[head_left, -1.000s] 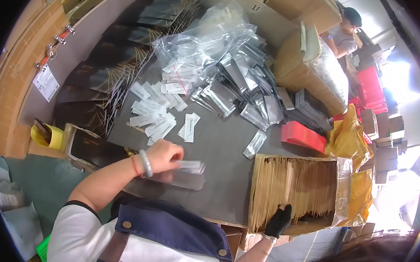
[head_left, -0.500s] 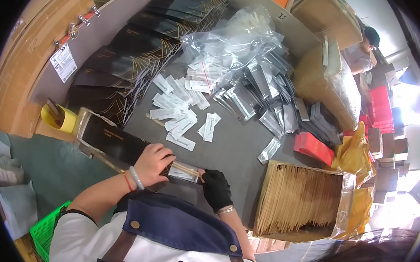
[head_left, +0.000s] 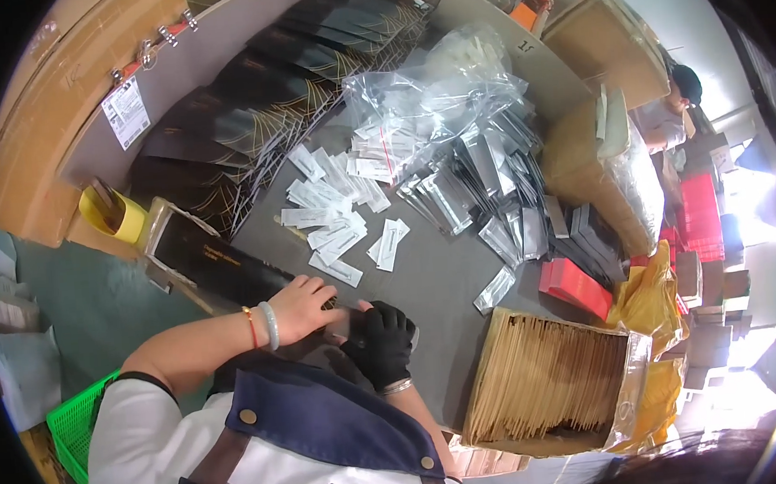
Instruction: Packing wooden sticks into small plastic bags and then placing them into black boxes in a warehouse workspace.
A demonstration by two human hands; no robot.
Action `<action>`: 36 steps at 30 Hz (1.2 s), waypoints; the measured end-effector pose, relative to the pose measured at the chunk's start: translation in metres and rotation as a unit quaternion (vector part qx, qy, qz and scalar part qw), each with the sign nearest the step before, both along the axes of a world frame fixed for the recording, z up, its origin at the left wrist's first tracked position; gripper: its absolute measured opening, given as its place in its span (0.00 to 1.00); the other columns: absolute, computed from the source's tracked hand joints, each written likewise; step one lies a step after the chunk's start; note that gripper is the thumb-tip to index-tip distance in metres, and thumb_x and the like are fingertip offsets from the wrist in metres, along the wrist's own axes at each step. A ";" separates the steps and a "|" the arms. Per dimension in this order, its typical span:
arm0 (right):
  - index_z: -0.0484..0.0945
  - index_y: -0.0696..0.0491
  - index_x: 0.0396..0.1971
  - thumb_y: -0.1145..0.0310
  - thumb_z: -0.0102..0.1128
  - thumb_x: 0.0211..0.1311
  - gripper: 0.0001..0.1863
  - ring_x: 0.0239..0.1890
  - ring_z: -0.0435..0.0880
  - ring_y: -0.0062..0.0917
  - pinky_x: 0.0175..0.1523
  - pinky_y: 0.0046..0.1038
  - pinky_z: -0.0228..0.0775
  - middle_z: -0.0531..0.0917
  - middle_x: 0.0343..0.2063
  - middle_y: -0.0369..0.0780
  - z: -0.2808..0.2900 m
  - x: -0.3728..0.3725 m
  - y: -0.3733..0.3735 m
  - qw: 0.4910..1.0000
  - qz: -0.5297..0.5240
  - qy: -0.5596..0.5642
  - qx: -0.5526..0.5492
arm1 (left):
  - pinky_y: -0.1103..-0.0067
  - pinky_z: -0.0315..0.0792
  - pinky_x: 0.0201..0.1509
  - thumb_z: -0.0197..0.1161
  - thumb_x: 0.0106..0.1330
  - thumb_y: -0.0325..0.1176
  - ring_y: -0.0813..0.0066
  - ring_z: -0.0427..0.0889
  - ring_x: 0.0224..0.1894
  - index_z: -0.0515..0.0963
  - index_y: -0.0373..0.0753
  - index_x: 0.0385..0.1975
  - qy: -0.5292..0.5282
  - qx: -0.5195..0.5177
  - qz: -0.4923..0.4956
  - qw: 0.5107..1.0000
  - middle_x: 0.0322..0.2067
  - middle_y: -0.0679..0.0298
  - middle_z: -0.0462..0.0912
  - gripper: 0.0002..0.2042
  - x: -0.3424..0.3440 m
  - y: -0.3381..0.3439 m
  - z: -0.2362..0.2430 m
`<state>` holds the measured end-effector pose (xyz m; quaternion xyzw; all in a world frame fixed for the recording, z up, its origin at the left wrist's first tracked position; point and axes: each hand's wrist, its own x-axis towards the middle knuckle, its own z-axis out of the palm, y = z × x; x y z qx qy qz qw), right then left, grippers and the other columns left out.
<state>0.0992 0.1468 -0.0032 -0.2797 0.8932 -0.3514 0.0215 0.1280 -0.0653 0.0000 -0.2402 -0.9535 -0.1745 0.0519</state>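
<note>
My left hand (head_left: 301, 309), bare with a bracelet and a red cord at the wrist, has its fingers curled over a black sleeve at the near edge of the table. Close on its right, my right hand (head_left: 381, 343) wears a black fingerless glove and bends its fingers in over the same spot. What lies beneath the right fingers is hidden and slightly blurred. Black sleeves with gold print (head_left: 218, 256) lie in a narrow cardboard tray on the left. Small white packets (head_left: 336, 238) are scattered beyond my hands.
Black-and-gold sleeves (head_left: 261, 93) line the back left. A clear plastic bag (head_left: 436, 90) lies among silvery packets (head_left: 446, 204). At the right are a red box (head_left: 576, 287) and a carton of thin wooden sticks (head_left: 546, 375). A yellow cup (head_left: 112, 214) stands left; another person (head_left: 667, 119) is far right.
My right hand has moved left and up, close against the left one. The wooden sticks and white packet between my hands are now covered. My left hand has shifted slightly right.
</note>
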 end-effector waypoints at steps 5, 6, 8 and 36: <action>0.78 0.45 0.45 0.47 0.73 0.38 0.31 0.47 0.78 0.37 0.53 0.41 0.64 0.81 0.41 0.37 0.014 -0.008 0.021 0.977 0.054 -0.029 0.206 | 0.67 0.65 0.44 0.63 0.49 0.35 0.62 0.72 0.42 0.80 0.52 0.28 -0.106 -0.100 -0.088 0.985 0.38 0.62 0.73 0.06 -0.014 -0.017 0.054; 0.79 0.43 0.42 0.48 0.74 0.37 0.29 0.47 0.78 0.37 0.53 0.41 0.65 0.82 0.40 0.36 0.010 -0.009 0.031 0.979 0.041 -0.044 0.196 | 0.68 0.66 0.44 0.63 0.49 0.34 0.62 0.72 0.42 0.80 0.51 0.27 -0.095 -0.101 -0.088 0.986 0.38 0.62 0.73 0.05 -0.021 -0.030 0.068; 0.80 0.44 0.41 0.49 0.74 0.37 0.28 0.46 0.79 0.37 0.53 0.40 0.66 0.82 0.40 0.37 0.002 -0.006 0.057 0.989 -0.067 0.024 0.129 | 0.67 0.67 0.42 0.64 0.47 0.31 0.61 0.73 0.41 0.78 0.47 0.23 -0.046 -0.080 -0.039 0.995 0.37 0.62 0.73 0.04 -0.039 -0.066 0.087; 0.67 0.50 0.59 0.51 0.75 0.38 0.45 0.62 0.65 0.40 0.63 0.43 0.56 0.68 0.59 0.42 0.015 -0.260 -0.020 0.947 -0.062 0.186 0.253 | 0.50 0.61 0.66 0.85 0.28 0.40 0.22 0.59 0.62 0.40 0.60 0.71 -0.225 -0.119 0.470 0.845 0.69 0.39 0.49 0.68 -0.217 -0.209 0.001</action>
